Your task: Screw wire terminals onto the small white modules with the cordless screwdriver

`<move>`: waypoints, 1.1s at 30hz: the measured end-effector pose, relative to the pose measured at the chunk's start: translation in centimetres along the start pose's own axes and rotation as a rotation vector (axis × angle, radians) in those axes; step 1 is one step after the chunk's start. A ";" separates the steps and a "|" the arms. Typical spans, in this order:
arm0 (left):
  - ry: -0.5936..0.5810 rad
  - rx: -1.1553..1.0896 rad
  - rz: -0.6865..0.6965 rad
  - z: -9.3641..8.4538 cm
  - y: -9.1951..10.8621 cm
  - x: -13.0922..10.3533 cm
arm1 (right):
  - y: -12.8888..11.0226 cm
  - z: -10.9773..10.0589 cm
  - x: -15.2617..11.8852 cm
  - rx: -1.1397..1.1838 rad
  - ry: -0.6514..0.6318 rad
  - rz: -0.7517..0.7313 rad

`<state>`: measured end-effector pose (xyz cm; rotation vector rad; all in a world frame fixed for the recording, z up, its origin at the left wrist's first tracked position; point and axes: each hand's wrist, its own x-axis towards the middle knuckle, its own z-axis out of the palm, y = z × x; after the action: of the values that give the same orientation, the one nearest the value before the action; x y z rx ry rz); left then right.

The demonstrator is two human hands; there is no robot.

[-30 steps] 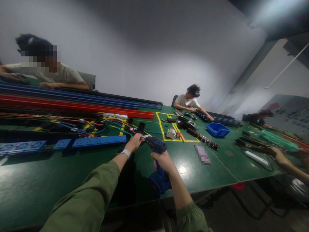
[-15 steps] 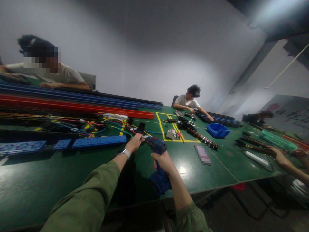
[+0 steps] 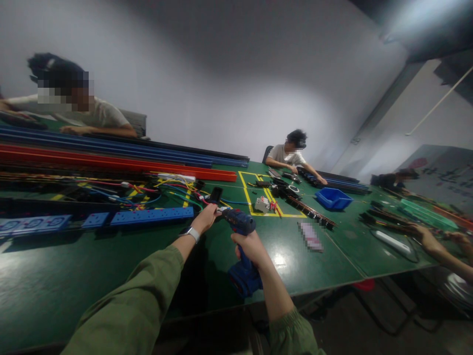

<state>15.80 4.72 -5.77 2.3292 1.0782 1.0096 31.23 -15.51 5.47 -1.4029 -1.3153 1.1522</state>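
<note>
My right hand (image 3: 249,246) is wrapped around the grip of a blue cordless drill (image 3: 242,222), whose battery base hangs low by the table's front edge. The drill's nose points left, at the fingers of my left hand (image 3: 205,218). Those fingers are closed on a small black part (image 3: 215,194) that sticks up beyond them. The drill's tip meets the part close to my fingertips, and the exact contact is hidden. To the left lies a blue power strip body (image 3: 151,216) with sockets, beside a tangle of coloured wires (image 3: 166,185).
Long orange (image 3: 111,160) and blue rails (image 3: 148,148) lie across the green table (image 3: 148,266). Further right are metal pieces (image 3: 262,204), a phone-like item (image 3: 310,236) and a blue bin (image 3: 333,198). Co-workers sit opposite; another person's hands (image 3: 430,241) work at the right.
</note>
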 end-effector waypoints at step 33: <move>-0.008 -0.043 -0.025 -0.2 0.4 -0.1 | -0.6 0.1 -0.2 -0.037 0.006 0.025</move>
<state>15.75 4.40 -5.46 2.2788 1.0691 1.0036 30.97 -15.64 6.06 -1.4522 -1.3240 1.1451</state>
